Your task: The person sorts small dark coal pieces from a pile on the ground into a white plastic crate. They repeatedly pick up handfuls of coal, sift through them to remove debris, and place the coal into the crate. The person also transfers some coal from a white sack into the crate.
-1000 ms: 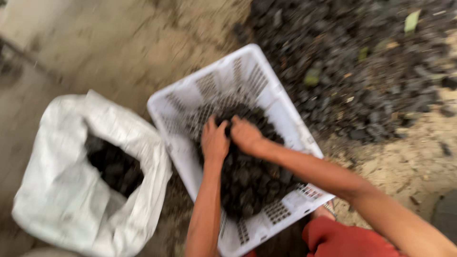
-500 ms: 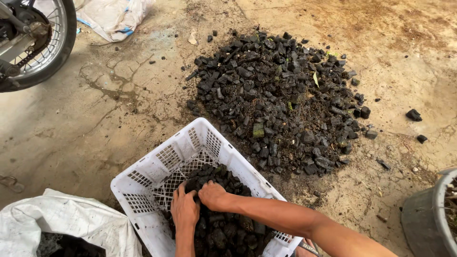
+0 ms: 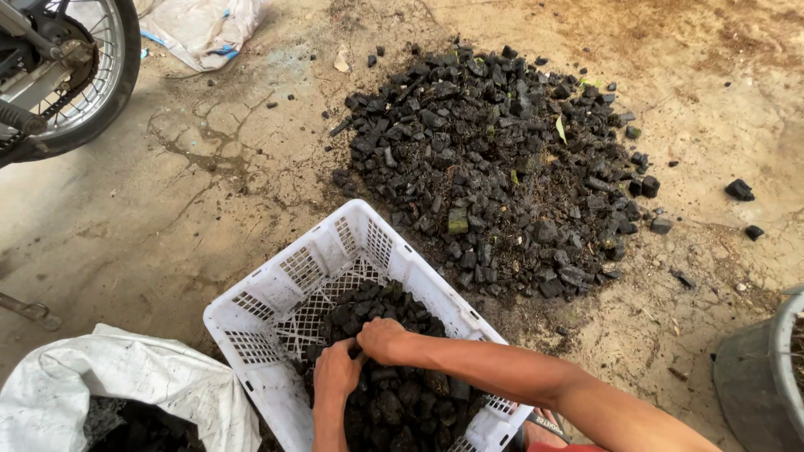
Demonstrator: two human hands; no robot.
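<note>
1. While both hands dig in the white plastic crate [image 3: 276,314], the left hand [image 3: 337,372] sits knuckles-up at the crate's near middle, fingers curled down into the black charcoal lumps [image 3: 394,393]. Closed around lumps or only pressing on them: cannot tell, fingertips are buried.
2. Right hand [image 3: 383,339] is just beyond and beside the left, touching it. Forearm comes in from the lower right corner of the view, across the crate's near right rim. Fingers bent into the same lumps; whether it actually holds any cannot be told.
3. Charcoal in the crate fills the near half and the middle. The far left corner shows bare lattice floor. Crate stands on the ground, turned corner-on, one corner pointing away.
4. White woven sack [image 3: 126,381] is on the ground just left of the crate, mouth open, dark charcoal visible inside at the bottom edge of the view.
5. Grey round tub [image 3: 758,368] is cut off by the right edge, well apart from the crate.
6. Big charcoal pile [image 3: 494,159] lies on the ground past the crate's far right side, near edge close to the crate. A few green leaf bits sit on it; stray lumps are scattered to its right.
7. Motorcycle wheel [image 3: 92,75] occupies the far left corner. Crumpled white bag [image 3: 205,29] lies beside it at the far edge.
</note>
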